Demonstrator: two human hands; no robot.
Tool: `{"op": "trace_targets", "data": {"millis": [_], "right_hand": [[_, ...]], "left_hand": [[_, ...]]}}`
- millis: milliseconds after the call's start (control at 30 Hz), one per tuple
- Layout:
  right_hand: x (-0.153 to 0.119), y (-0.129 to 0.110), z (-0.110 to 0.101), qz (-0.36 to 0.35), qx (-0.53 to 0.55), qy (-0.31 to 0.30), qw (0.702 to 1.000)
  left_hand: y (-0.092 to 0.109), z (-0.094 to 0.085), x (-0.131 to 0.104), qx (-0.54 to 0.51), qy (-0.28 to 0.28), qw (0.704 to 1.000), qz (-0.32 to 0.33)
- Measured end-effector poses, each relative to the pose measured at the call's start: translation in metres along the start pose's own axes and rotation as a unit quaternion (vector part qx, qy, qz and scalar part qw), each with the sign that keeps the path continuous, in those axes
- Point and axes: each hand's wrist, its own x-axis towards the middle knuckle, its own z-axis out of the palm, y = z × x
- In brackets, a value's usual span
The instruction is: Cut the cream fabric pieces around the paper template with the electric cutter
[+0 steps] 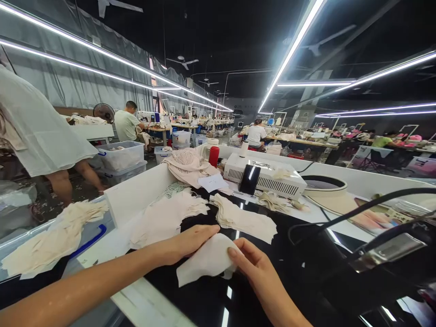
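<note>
A cream fabric piece [207,259] is held up over the glossy black tabletop [194,304]. My right hand [254,263] pinches its right side, thumb on top. My left hand [192,240] is closed at its upper edge, fingers together, the fingertips partly hidden by the cloth. Just behind lie two stacks of similar cut pieces, one at the left [166,215] and one at the right [245,218].
A white box device [265,175] with a phone [250,179] leaning on it stands behind. Black cables and a dark machine [368,268] occupy the right. More cut cloth [57,236] lies far left, near a standing person [41,118].
</note>
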Motion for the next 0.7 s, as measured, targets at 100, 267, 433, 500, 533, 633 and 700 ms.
{"op": "trace_targets", "data": {"millis": [100,267,433,500,533,633,700], "right_hand": [[-0.003,0.001,0.007,0.002,0.018,-0.001,1.0],[-0.003,0.002,0.008,0.045,0.084,-0.004,0.995],[-0.005,0.013,0.006,0.06,0.114,-0.019,0.991],[-0.007,0.017,0.007,0.056,0.123,-0.042,0.99],[-0.009,0.018,0.007,0.054,0.124,-0.052,0.989],[-0.016,0.015,0.006,0.054,0.111,-0.062,0.99],[-0.02,0.011,0.004,0.055,0.099,-0.057,0.992]], "left_hand": [[-0.003,0.005,-0.002,-0.01,-0.02,0.999,-0.025],[0.0,0.007,-0.007,-0.016,-0.014,0.999,-0.028],[0.009,0.009,-0.016,-0.061,-0.071,0.995,-0.017],[0.011,0.009,-0.018,-0.061,-0.087,0.994,-0.014],[0.012,0.008,-0.018,-0.056,-0.089,0.994,-0.013],[0.01,0.006,-0.017,-0.03,-0.074,0.997,0.0],[0.009,0.005,-0.016,-0.009,-0.06,0.998,0.004]]}}
